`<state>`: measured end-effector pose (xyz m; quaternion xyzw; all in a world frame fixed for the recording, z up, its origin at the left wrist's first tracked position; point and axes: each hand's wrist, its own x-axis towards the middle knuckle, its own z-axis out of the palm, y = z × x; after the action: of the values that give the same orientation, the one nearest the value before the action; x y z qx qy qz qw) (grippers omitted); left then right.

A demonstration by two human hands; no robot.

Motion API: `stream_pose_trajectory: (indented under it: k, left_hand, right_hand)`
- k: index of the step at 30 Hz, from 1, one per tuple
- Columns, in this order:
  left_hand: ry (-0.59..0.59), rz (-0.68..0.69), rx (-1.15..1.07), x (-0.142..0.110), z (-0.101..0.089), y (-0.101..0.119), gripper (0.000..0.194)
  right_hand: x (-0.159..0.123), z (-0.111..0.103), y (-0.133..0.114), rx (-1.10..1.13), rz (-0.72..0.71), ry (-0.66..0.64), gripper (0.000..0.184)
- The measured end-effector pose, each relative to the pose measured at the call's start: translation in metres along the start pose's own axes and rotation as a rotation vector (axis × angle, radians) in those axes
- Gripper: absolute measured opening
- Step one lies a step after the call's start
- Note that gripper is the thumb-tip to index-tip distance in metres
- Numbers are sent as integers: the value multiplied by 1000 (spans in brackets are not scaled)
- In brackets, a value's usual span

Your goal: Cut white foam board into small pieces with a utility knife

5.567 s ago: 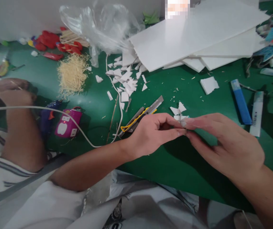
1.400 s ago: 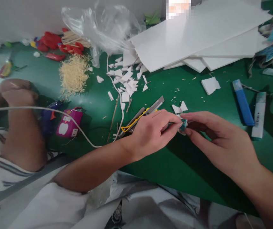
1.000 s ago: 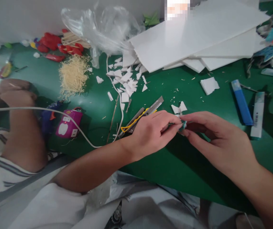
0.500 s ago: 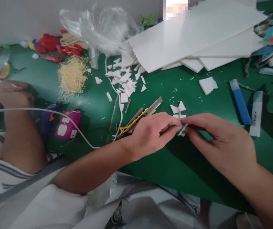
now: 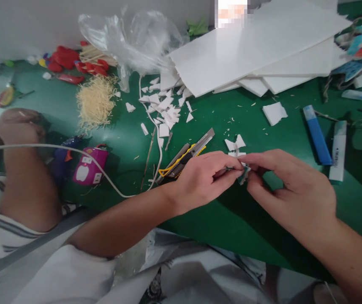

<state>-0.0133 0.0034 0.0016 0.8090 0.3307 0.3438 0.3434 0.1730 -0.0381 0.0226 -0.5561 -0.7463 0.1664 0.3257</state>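
My left hand (image 5: 206,175) and my right hand (image 5: 291,190) meet over the near part of the table, fingertips almost touching. Between them is a small teal-and-white piece (image 5: 243,175), mostly covered by the fingers, so its exact kind does not show. The left thumb and forefinger pinch it from the left; the right fingers close on it from the other side. Just behind the fingertips lie small white foam pieces (image 5: 234,143). Beside the left hand, a yellow-and-grey utility knife (image 5: 189,154) lies with its blade pointing away to the right.
White foam sheets (image 5: 250,55) are stacked at the back, near a clear plastic bag (image 5: 142,42). Foam scraps (image 5: 166,105) and a pale straw-like pile (image 5: 95,103) lie left of centre. A white cord (image 5: 104,173) crosses by a pink power strip (image 5: 90,166). Another person's arms (image 5: 25,160) rest at left.
The small teal piece has turned between my fingers and shows more below them. My right thumb has shifted slightly down and left. The other things look unmoved.
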Motion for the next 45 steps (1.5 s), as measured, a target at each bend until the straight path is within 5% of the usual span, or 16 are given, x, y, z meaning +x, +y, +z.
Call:
stream_pose_trajectory:
  k: [12, 18, 45]
  left_hand:
    - [71, -362, -338, 3, 7, 2, 8]
    - [104, -354, -366, 4, 6, 1, 6]
    - [89, -409, -448, 4, 4, 7, 9]
  right_hand:
    - [0, 2, 6, 69, -16, 14, 35]
    - [2, 1, 4, 100, 56, -11, 20]
    - [0, -2, 0, 7, 47, 51, 16]
